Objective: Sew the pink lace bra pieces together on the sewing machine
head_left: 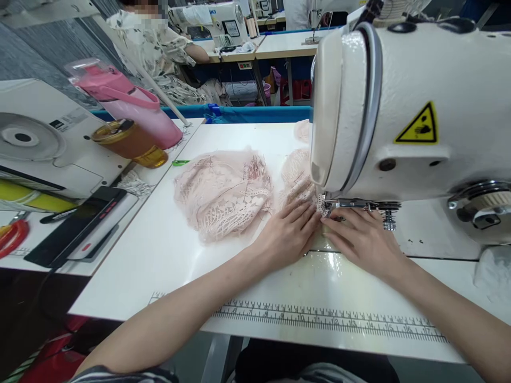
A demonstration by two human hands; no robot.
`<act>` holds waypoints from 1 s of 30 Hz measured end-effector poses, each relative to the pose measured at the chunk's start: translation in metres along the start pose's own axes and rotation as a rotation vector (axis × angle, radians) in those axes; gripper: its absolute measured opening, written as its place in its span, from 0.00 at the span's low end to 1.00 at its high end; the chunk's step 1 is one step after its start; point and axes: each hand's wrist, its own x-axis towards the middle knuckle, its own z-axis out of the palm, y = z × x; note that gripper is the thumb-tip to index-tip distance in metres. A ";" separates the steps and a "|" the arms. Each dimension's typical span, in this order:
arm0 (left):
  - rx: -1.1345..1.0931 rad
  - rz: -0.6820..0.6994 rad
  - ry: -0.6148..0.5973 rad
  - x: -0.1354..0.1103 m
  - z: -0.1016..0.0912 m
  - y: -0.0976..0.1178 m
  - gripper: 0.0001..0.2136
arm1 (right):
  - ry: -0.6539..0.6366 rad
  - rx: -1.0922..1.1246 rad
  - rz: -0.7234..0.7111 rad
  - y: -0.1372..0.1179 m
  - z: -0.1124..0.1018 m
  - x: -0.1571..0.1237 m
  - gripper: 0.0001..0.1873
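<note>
Pale pink lace fabric (297, 173) lies at the needle area of a white sewing machine (359, 117). My left hand (290, 230) rests flat on this lace, just left of the presser foot, its fingers stretched forward. On the other side, my right hand (365, 239) lies low on the machine bed with its fingers extended toward the needle area. Its fingertips are partly hidden by metal parts under the machine head. A crumpled heap of the same pink lace (223, 197), with loose threads, sits left of my left hand.
A ruler scale (319, 317) runs along the front of the white table (159, 250). At left are a pink bottle (131, 103), an amber cup (130, 143), a black flat case (75, 229) and red-handled scissors (15, 236). Another person (147, 50) sits beyond, near other sewing machines.
</note>
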 end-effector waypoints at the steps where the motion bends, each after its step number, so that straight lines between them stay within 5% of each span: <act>1: 0.003 0.001 0.011 0.000 0.000 0.000 0.18 | 0.001 0.006 -0.006 0.000 0.000 0.000 0.14; 25: -0.033 -0.188 -0.137 0.003 -0.006 0.007 0.21 | 0.010 -0.108 0.086 0.006 0.003 -0.007 0.15; 30: -0.051 -0.270 -0.218 0.021 -0.015 -0.001 0.21 | 0.019 -0.023 0.124 0.016 0.004 -0.014 0.16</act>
